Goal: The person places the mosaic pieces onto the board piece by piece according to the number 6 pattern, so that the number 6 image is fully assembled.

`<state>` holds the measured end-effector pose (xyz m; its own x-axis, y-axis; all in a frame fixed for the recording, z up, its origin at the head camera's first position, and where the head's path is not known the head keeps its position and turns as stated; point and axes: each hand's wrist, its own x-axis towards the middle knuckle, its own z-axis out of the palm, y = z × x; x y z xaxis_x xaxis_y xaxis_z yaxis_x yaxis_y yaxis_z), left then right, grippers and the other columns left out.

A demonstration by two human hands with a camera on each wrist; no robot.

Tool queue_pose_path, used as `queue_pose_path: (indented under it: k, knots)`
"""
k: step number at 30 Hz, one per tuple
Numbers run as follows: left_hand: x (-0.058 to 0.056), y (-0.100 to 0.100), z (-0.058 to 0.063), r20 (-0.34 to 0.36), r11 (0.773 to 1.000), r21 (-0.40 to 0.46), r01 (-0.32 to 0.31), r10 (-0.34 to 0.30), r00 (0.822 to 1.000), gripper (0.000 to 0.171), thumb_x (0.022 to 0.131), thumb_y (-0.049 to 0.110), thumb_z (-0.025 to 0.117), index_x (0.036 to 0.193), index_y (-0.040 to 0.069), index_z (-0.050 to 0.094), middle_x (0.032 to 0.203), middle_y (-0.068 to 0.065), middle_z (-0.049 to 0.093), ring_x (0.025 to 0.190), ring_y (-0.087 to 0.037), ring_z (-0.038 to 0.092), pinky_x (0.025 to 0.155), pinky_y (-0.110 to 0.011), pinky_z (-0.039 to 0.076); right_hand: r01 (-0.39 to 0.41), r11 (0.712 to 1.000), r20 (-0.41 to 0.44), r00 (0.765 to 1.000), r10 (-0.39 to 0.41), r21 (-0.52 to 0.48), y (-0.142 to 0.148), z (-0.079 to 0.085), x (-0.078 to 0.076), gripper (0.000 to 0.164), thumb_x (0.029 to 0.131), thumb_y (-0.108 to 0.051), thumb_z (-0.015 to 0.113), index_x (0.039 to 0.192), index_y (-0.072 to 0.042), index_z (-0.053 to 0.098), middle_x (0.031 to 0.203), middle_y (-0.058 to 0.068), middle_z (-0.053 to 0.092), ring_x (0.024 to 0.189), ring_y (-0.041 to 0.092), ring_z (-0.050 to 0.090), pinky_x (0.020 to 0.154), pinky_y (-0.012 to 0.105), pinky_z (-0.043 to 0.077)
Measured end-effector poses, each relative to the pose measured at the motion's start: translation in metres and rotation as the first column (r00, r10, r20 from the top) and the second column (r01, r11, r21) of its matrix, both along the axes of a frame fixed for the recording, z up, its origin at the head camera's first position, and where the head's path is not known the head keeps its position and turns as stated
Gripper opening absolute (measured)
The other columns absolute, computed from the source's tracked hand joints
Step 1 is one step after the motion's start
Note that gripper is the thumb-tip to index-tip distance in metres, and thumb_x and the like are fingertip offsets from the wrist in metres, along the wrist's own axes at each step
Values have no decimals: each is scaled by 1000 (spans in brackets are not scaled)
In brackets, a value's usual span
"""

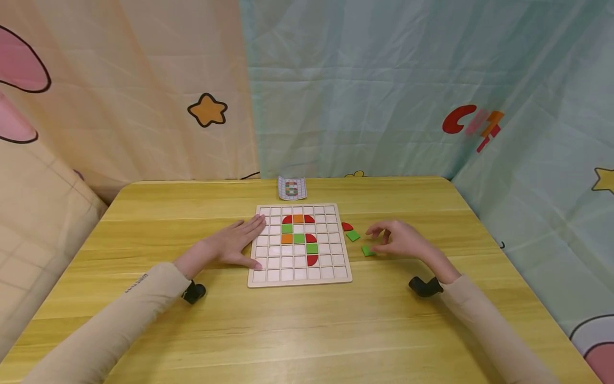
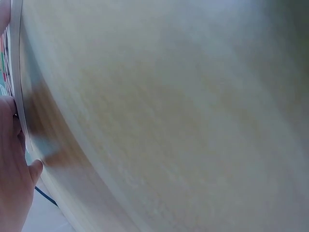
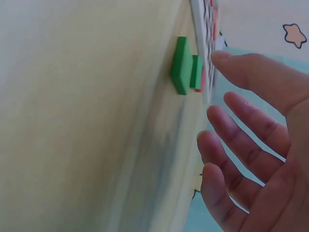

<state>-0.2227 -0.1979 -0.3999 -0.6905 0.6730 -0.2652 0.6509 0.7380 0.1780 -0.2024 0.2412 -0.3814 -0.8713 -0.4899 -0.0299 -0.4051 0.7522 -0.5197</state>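
Note:
With fingers spread, my left hand (image 1: 237, 245) rests on the left edge of a square wooden grid board (image 1: 273, 274). Red rounded tiles, green square tiles and orange square tiles (image 1: 287, 238) sit in several of its cells. To the right of the board, my right hand (image 1: 400, 240) hovers over the table beside a loose green square tile (image 1: 367, 250). In the right wrist view its thumb and fingers are apart, holding nothing. A second green tile (image 1: 353, 236) and a red quarter-round tile (image 1: 347, 226) lie between that hand and the board.
Behind the board lies a small paper card (image 1: 291, 189) printed with a coloured grid pattern. The wooden table (image 1: 307, 330) ends at the back against hanging curtains (image 1: 384, 106). A black wrist mount (image 1: 424, 287) sits under the right wrist.

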Motion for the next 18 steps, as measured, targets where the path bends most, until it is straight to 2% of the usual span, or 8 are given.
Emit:
queue_pose_path:
  k: [5, 11, 18]
  knots:
    - [1, 1, 1, 3, 1000, 0, 1, -1, 1000, 113, 81, 75, 51, 154, 2, 6, 163, -14, 0, 151, -30, 3, 121, -52, 12, -9, 1000, 43, 999, 8, 14, 6, -8, 2, 38, 79, -27, 79, 111, -9, 70, 101, 3, 71, 73, 9, 57, 66, 22, 50]
    - [0, 2, 1, 1, 1000, -8, 1, -1, 1000, 113, 81, 75, 51, 154, 2, 6, 162, -14, -1, 151, -30, 3, 121, -52, 12, -22, 1000, 33, 999, 22, 5, 9, -16, 4, 37, 78, -27, 80, 109, -10, 69, 101, 2, 71, 73, 7, 56, 66, 21, 49]
    - [1, 1, 1, 8, 1000, 2, -8, 8, 1000, 113, 81, 74, 52, 154, 2, 6, 162, -15, -1, 151, -31, 2, 121, -52, 12, -30, 999, 12, 999, 29, 26, 7, -17, 3, 27, 79, -27, 79, 102, -14, 73, 97, -1, 67, 72, 6, 53, 63, 20, 47]
